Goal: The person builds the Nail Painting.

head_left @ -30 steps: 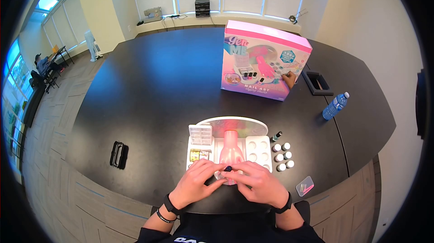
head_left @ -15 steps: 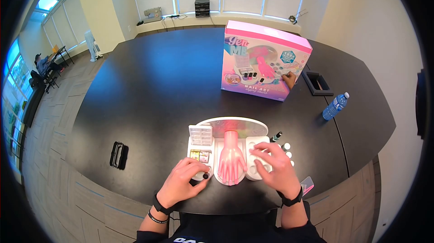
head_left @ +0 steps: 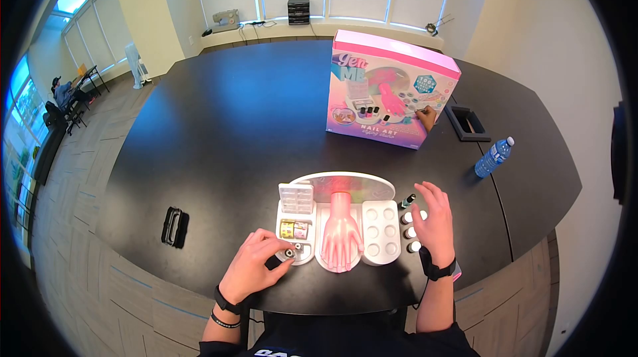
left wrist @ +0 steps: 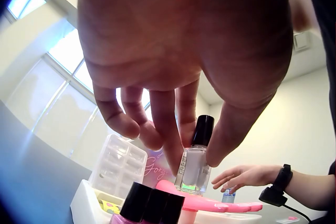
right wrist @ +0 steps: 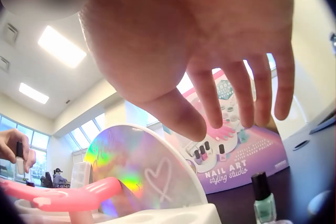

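My left hand pinches a clear nail polish bottle with a black cap between thumb and fingers, over the front left of the white nail station. Black-capped bottles with pink polish stand just below it in the left wrist view. In the middle of the station lies a pink model hand, fingers toward me. My right hand, fingers extended and holding nothing, hovers right of the station above white-lidded jars, partly hiding them. A green nail polish bottle stands by its fingertips.
Behind the model hand rises a shiny mirror panel. A lidded white case and patterned tape rolls sit on the station's left. Farther off are the nail art box, a water bottle and a black case.
Both hands have parted from over the model hand. My left hand moved left with the clear nail polish bottle; my right hand moved right, past the round wells, to the jars.
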`<action>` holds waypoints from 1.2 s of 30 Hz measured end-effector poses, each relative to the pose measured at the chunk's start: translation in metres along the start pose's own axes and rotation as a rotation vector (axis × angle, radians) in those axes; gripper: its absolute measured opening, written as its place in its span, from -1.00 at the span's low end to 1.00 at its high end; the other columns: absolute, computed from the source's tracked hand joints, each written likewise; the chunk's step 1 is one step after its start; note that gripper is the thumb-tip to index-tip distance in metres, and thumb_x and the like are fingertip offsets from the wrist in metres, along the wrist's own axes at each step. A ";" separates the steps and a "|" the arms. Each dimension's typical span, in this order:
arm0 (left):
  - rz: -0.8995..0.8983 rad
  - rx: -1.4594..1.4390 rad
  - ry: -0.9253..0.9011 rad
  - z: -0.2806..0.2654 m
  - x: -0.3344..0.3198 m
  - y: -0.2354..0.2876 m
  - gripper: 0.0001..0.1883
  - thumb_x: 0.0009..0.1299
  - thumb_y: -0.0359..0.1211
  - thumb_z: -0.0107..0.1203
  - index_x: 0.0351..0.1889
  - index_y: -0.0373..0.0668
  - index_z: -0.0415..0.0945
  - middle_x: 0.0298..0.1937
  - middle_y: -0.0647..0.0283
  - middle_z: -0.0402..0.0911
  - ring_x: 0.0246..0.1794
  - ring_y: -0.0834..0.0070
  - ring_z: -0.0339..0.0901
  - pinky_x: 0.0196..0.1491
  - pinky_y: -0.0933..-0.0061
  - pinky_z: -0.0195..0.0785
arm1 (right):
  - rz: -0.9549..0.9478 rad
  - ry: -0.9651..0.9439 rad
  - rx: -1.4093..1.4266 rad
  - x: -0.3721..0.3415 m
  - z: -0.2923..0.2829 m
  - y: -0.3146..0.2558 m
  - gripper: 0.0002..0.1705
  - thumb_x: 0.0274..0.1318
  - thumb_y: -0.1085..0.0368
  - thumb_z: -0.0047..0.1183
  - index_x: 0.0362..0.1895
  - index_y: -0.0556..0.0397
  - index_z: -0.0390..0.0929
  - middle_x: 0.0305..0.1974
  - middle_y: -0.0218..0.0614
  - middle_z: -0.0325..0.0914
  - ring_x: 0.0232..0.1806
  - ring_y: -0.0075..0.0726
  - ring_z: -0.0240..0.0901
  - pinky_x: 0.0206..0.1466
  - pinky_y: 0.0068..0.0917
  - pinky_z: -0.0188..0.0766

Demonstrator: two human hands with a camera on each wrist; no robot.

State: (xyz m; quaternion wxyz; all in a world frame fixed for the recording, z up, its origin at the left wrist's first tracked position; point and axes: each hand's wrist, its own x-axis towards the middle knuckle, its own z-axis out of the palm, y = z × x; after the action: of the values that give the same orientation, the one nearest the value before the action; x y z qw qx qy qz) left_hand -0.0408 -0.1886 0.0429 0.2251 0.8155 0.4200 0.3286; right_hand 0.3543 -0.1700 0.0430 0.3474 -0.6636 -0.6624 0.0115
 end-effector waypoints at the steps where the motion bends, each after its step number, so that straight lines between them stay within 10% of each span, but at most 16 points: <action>1: -0.005 0.009 0.000 -0.001 0.000 -0.001 -0.72 0.26 -0.44 0.49 -0.07 -0.12 0.75 -0.16 0.33 0.80 0.01 0.27 0.62 0.15 0.22 0.52 | 0.035 -0.020 -0.003 0.000 0.002 0.003 -0.51 0.26 0.41 0.26 0.30 0.10 0.70 0.36 -0.01 0.60 0.38 0.19 0.49 0.42 -0.03 0.50; 36: -0.053 0.126 -0.090 0.007 -0.008 -0.012 -0.77 0.24 -0.42 0.53 -0.15 -0.09 0.79 0.00 0.29 0.60 0.21 0.17 0.50 0.29 0.16 0.45 | 0.148 -0.166 -0.053 -0.012 0.031 0.037 -0.52 0.23 0.35 0.31 0.25 0.06 0.76 0.29 0.02 0.70 0.33 0.24 0.54 0.43 0.00 0.51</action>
State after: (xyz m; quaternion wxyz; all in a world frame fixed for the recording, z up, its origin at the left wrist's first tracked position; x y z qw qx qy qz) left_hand -0.0458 -0.1893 0.0271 0.2006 0.8305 0.4508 0.2584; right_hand 0.3704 -0.1620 -0.0033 0.2720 -0.7163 -0.6382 0.0746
